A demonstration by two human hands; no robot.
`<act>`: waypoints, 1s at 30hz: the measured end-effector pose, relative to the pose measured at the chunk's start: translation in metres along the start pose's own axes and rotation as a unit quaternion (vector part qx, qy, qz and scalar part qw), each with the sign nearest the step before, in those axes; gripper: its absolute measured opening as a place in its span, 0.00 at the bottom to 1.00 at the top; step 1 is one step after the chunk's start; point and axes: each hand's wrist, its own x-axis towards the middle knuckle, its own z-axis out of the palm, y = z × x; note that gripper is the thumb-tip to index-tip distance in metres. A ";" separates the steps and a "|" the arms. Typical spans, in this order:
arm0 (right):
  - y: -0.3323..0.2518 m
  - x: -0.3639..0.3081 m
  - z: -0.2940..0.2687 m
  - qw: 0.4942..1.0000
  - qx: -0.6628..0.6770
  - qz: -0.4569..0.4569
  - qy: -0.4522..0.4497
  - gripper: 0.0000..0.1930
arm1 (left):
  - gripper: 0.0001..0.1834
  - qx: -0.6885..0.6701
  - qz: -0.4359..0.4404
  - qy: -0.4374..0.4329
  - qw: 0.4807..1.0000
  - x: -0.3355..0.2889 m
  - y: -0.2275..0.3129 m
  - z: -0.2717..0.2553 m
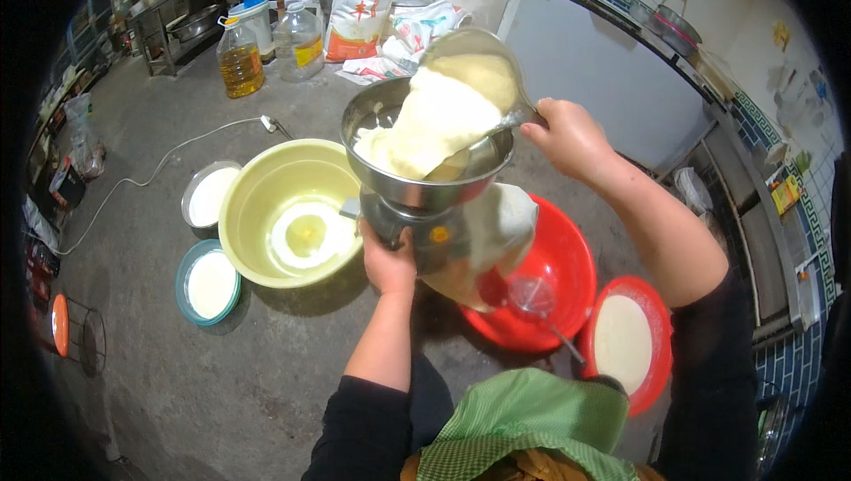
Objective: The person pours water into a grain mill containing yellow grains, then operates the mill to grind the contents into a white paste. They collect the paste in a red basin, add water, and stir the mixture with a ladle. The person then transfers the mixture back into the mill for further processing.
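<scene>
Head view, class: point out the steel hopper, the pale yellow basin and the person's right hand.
Steel hopper (424, 195): head view, on its outer front wall.
Pale yellow basin (257, 190): head view, on its bare inner wall.
Right hand (572, 139): head view, on the back of the hand.

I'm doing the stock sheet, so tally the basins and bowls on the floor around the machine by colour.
Red: 2 (big red basin, smaller red bowl)
Yellow: 1 (yellow basin)
Teal: 1 (teal bowl)
Clear or grey: 1 (clear or grey bowl)
Total: 5
</scene>
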 end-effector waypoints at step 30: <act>0.394 -0.494 0.238 0.744 0.045 0.665 -0.037 0.17 | 0.28 -0.056 -0.041 -0.070 0.995 0.035 -0.039 -0.010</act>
